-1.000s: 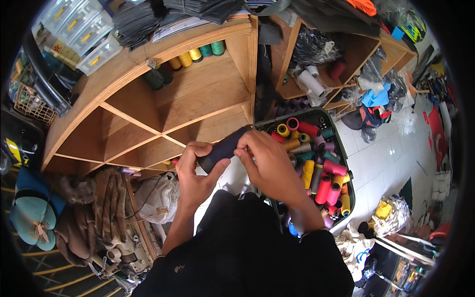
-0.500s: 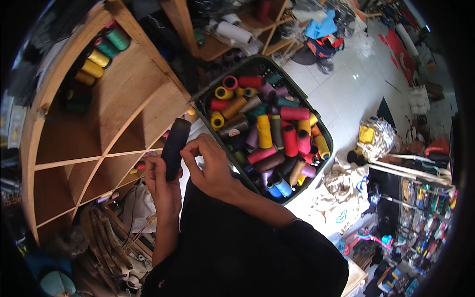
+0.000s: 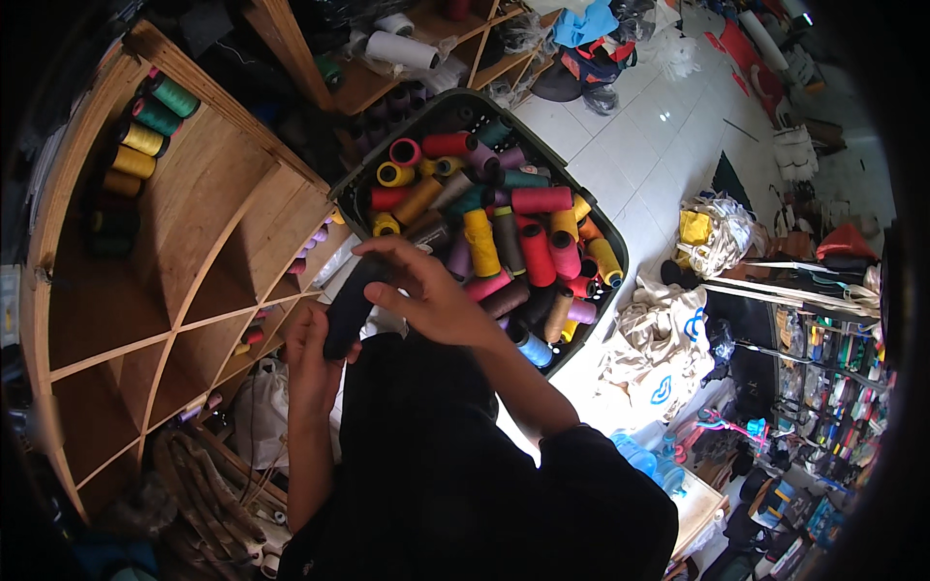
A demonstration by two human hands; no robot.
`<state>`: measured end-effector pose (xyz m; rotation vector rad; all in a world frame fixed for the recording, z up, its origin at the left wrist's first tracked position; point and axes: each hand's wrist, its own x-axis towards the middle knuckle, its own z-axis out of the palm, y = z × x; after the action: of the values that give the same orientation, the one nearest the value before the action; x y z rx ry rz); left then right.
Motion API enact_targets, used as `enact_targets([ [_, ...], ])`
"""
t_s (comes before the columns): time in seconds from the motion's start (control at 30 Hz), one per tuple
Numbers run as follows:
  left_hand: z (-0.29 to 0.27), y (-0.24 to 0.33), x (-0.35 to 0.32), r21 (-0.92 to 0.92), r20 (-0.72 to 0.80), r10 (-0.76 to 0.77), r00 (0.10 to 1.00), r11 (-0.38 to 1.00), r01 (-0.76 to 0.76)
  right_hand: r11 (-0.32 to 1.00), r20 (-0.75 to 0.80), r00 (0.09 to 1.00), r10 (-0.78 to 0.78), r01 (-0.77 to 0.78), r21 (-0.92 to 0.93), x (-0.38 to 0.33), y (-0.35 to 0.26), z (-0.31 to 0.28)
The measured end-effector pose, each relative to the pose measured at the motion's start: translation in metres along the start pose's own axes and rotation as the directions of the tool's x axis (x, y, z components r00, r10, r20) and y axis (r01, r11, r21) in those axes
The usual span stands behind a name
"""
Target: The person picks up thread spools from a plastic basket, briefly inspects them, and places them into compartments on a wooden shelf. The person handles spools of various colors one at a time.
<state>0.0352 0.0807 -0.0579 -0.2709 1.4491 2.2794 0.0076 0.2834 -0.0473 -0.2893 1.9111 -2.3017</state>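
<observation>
A dark, nearly black thread spool [image 3: 353, 312] is held upright and slightly tilted between my two hands. My left hand [image 3: 312, 351] wraps its lower end from the left side. Around the upper part curl the fingers and thumb of my right hand [image 3: 418, 290]. Just beyond my hands stands a dark green basket [image 3: 616, 215] heaped with thread spools, among them a yellow spool [image 3: 480, 242], a red spool [image 3: 536, 254] and a pink spool [image 3: 541, 199].
To the left stands a wooden shelf [image 3: 184, 334] with square compartments; green and yellow spools [image 3: 143, 137] line its top one. White tiled floor [image 3: 635, 145] lies beyond the basket. Cream cloth bags [image 3: 659, 344] are piled at right. A white roll [image 3: 401, 49] rests on another shelf behind.
My right hand has gone from pinching beside the spool to gripping its upper part. The spool leans further right. My view has shifted, so the basket appears further left.
</observation>
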Motion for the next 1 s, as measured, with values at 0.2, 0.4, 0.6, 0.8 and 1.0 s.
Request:
enact_targets([
  [0.2,-0.016,-0.011,0.001,0.413,-0.19,0.108,0.976,0.911,-0.021,0.99,-0.349,0.937,0.023,-0.071,-0.125,0.031,0.011,-0.082],
  [0.4,-0.055,-0.027,-0.006,0.55,-0.317,0.154,0.936,0.834,0.049,0.832,-0.368,0.92,0.132,-0.305,-0.463,0.062,0.096,-0.172],
  [0.6,-0.075,-0.042,-0.014,0.616,-0.39,0.173,0.904,0.779,0.116,0.549,-0.203,0.941,0.27,-0.324,-0.77,0.077,0.131,-0.175],
  [0.8,-0.102,-0.068,-0.015,0.709,-0.359,0.207,0.91,0.694,0.122,0.444,-0.086,0.976,0.199,-0.168,-0.88,0.082,0.143,-0.18],
  [1.0,-0.11,-0.071,-0.022,0.702,-0.464,0.216,0.859,0.682,0.207,0.38,-0.399,0.917,0.004,-0.371,-0.847,0.087,0.085,-0.189],
])
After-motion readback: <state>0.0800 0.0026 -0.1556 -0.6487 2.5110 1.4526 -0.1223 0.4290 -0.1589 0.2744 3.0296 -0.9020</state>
